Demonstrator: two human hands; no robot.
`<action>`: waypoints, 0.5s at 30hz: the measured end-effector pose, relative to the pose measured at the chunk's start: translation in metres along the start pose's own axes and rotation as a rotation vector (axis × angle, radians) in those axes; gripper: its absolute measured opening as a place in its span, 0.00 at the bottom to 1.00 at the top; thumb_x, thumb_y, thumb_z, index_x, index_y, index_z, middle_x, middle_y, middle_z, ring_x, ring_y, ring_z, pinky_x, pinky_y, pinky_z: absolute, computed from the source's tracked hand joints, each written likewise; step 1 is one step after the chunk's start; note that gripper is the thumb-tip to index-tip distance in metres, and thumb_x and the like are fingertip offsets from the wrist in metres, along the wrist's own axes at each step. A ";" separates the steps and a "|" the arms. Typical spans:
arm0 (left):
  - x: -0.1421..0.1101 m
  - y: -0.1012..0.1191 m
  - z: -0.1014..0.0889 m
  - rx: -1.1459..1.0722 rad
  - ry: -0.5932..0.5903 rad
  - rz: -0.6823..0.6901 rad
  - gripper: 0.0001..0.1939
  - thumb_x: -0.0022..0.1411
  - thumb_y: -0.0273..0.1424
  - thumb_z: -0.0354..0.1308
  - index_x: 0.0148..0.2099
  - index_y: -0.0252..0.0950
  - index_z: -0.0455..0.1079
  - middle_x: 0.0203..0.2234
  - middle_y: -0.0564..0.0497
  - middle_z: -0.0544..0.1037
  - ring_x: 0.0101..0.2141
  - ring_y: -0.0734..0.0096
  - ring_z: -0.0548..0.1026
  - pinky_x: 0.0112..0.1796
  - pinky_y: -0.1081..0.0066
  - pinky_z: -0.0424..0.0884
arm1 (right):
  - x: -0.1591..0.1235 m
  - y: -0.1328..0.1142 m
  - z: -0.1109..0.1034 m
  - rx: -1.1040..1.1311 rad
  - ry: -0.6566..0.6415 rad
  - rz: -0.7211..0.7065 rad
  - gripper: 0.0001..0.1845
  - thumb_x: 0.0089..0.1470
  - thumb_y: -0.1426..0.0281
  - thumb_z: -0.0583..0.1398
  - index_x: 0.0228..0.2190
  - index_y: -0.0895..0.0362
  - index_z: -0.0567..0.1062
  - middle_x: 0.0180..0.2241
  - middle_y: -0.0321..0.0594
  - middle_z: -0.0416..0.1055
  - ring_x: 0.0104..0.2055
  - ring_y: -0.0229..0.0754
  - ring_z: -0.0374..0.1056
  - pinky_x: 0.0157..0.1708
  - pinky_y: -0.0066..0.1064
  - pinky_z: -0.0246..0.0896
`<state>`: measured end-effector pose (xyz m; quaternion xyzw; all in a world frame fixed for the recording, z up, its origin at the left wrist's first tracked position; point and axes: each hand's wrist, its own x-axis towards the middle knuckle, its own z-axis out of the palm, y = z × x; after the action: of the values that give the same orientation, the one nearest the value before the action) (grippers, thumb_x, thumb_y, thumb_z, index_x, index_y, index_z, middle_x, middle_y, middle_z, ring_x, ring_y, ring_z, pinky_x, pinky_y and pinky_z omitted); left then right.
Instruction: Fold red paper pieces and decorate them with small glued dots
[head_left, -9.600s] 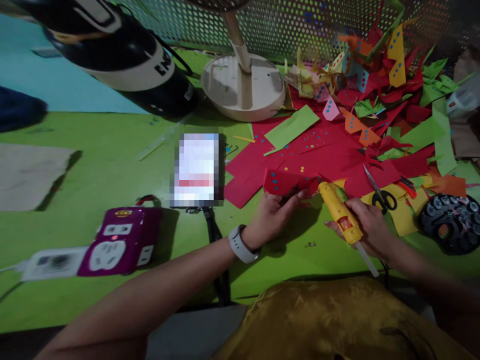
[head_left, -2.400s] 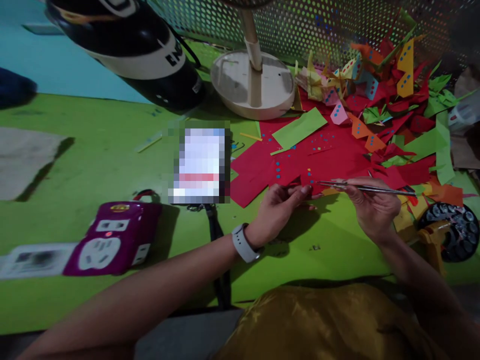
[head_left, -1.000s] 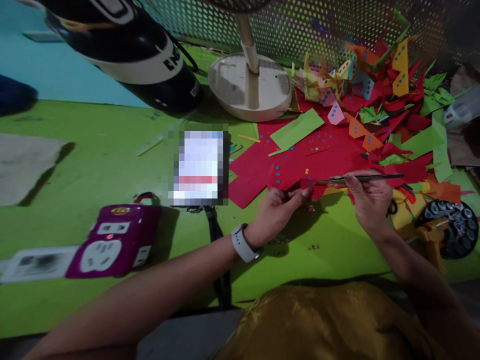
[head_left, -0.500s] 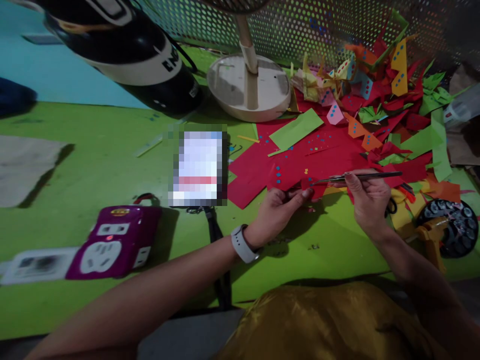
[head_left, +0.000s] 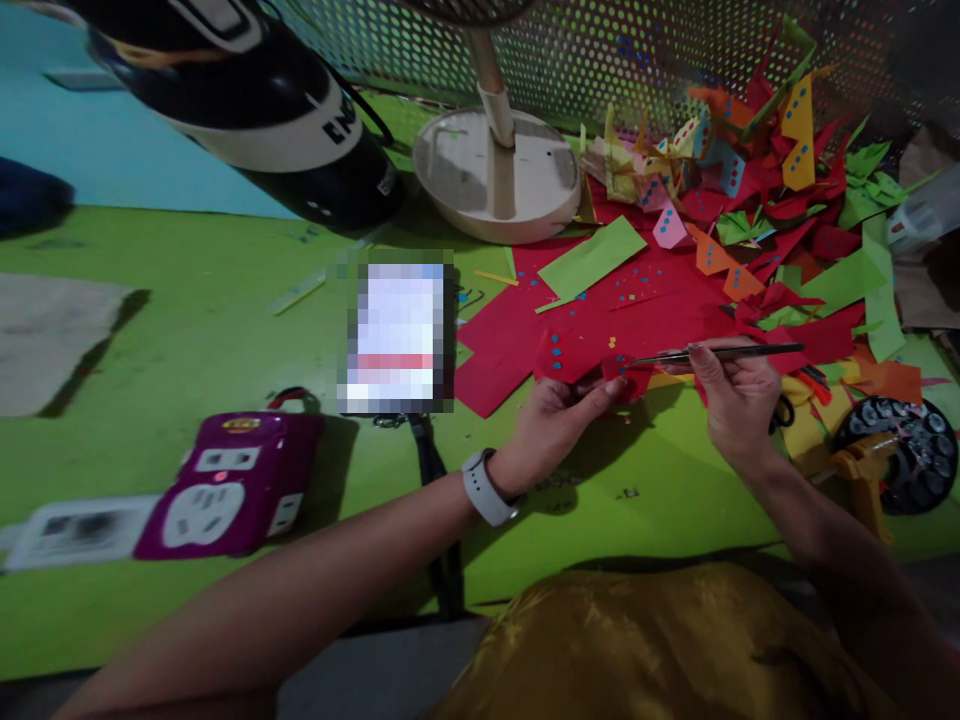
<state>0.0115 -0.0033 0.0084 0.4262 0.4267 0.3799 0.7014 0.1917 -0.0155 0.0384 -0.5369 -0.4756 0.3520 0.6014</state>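
My left hand (head_left: 562, 415), with a pale watch (head_left: 487, 488) on its wrist, pinches a red folded paper piece (head_left: 574, 364) that carries small blue dots in a row. My right hand (head_left: 739, 395) is closed around dark, thin tweezers (head_left: 739, 350). Their tips meet the right part of the red paper piece, by some blue dots near my left thumb. Beneath lies a larger red paper sheet (head_left: 675, 300) sprinkled with tiny blue bits, with a green paper strip (head_left: 592, 262) across it.
A heap of folded coloured paper (head_left: 720, 180) fills the back right. A white fan base (head_left: 499, 190) and a dark bottle (head_left: 300, 140) stand behind. A blurred phone (head_left: 397, 335), a purple power adapter (head_left: 225, 490) and a round black tray (head_left: 919, 455) lie on the green table (head_left: 600, 530).
Almost nothing differs. The red paper piece in my left hand looks tilted very slightly, while the tweezers stay at it.
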 end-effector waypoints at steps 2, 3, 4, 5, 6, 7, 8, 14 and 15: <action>0.000 0.001 0.000 0.011 -0.011 0.003 0.27 0.53 0.52 0.68 0.42 0.34 0.79 0.34 0.44 0.85 0.36 0.61 0.83 0.34 0.67 0.80 | 0.000 -0.001 0.000 -0.014 0.000 0.000 0.11 0.53 0.57 0.68 0.30 0.50 0.77 0.25 0.31 0.79 0.28 0.40 0.79 0.31 0.33 0.78; 0.000 0.002 0.000 0.017 -0.016 0.002 0.27 0.52 0.53 0.68 0.40 0.33 0.79 0.32 0.45 0.85 0.35 0.62 0.82 0.34 0.68 0.80 | -0.001 -0.001 0.000 -0.021 0.000 -0.005 0.11 0.53 0.57 0.68 0.30 0.50 0.78 0.25 0.31 0.79 0.27 0.40 0.79 0.31 0.33 0.78; 0.000 0.003 0.000 0.023 -0.018 0.002 0.27 0.52 0.53 0.67 0.38 0.33 0.79 0.31 0.45 0.85 0.33 0.63 0.82 0.33 0.69 0.80 | -0.001 -0.001 0.000 -0.028 -0.001 -0.009 0.10 0.54 0.58 0.68 0.31 0.50 0.78 0.25 0.31 0.80 0.27 0.40 0.79 0.31 0.33 0.79; 0.000 0.004 0.000 0.032 -0.017 -0.001 0.26 0.52 0.54 0.67 0.36 0.32 0.80 0.30 0.45 0.84 0.32 0.64 0.81 0.33 0.70 0.79 | -0.001 -0.001 0.000 -0.031 -0.003 -0.014 0.10 0.54 0.58 0.68 0.31 0.51 0.78 0.25 0.31 0.80 0.27 0.40 0.79 0.31 0.33 0.79; 0.000 0.004 0.000 0.043 -0.013 -0.005 0.26 0.52 0.54 0.67 0.35 0.32 0.80 0.29 0.46 0.84 0.30 0.66 0.80 0.32 0.71 0.79 | -0.001 -0.001 0.000 -0.030 -0.006 -0.019 0.09 0.54 0.59 0.68 0.31 0.51 0.78 0.25 0.31 0.80 0.27 0.40 0.79 0.31 0.33 0.79; 0.000 0.005 -0.001 0.057 -0.009 -0.011 0.26 0.52 0.54 0.67 0.33 0.32 0.79 0.29 0.46 0.84 0.29 0.67 0.80 0.30 0.72 0.78 | -0.001 -0.001 0.000 -0.024 -0.009 -0.024 0.09 0.54 0.59 0.68 0.31 0.51 0.78 0.25 0.31 0.80 0.27 0.40 0.79 0.31 0.33 0.79; -0.001 0.005 -0.001 0.072 -0.003 -0.020 0.26 0.53 0.54 0.67 0.32 0.32 0.79 0.28 0.46 0.84 0.28 0.68 0.79 0.29 0.73 0.77 | -0.001 0.000 0.000 -0.015 -0.009 -0.030 0.09 0.54 0.60 0.68 0.31 0.51 0.78 0.25 0.30 0.80 0.27 0.40 0.78 0.31 0.33 0.79; -0.001 0.004 -0.001 0.065 -0.013 -0.037 0.25 0.54 0.53 0.67 0.33 0.32 0.80 0.27 0.45 0.84 0.29 0.68 0.79 0.32 0.71 0.79 | 0.000 0.000 -0.001 -0.005 -0.002 -0.035 0.08 0.54 0.61 0.68 0.31 0.51 0.78 0.25 0.30 0.80 0.27 0.39 0.78 0.31 0.32 0.78; -0.001 0.004 -0.001 0.055 -0.014 -0.036 0.25 0.53 0.52 0.67 0.33 0.32 0.80 0.27 0.46 0.84 0.29 0.67 0.80 0.33 0.70 0.79 | 0.000 -0.001 -0.001 -0.017 0.005 -0.033 0.08 0.54 0.60 0.68 0.31 0.51 0.78 0.25 0.30 0.80 0.27 0.39 0.78 0.31 0.32 0.78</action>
<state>0.0098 -0.0026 0.0122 0.4404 0.4397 0.3521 0.6991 0.1926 -0.0161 0.0393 -0.5349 -0.4858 0.3367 0.6037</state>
